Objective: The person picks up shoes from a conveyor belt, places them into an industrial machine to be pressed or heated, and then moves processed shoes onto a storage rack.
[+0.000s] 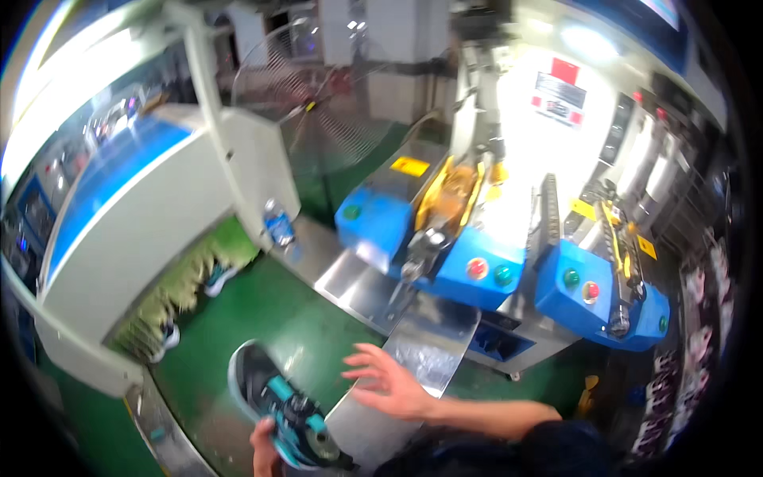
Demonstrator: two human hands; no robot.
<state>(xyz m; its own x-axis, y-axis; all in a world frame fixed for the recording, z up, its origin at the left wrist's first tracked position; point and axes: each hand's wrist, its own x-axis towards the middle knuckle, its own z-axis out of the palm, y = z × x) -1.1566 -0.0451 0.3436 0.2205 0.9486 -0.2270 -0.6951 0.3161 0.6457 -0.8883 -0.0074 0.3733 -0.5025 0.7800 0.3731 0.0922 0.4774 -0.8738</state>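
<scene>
My left hand (265, 447) grips a black and teal shoe (296, 412) by its side, low in the head view. The shoe's toe points up and to the left, its heel end toward me, and a pale sole edge shows along its left side. My right hand (388, 383) hovers to the right of the shoe with fingers spread and nothing in them. Below that hand runs a bare metal ledge (433, 346) at the front of a machine with blue housings (481, 266).
Red and green buttons sit on the machine's blue fronts, and a second station (584, 282) stands to the right. A clear bottle (278, 222) is on the ledge near a large fan (310, 103). Left is a conveyor (111, 191); shoes fill a rack (664, 381) at right.
</scene>
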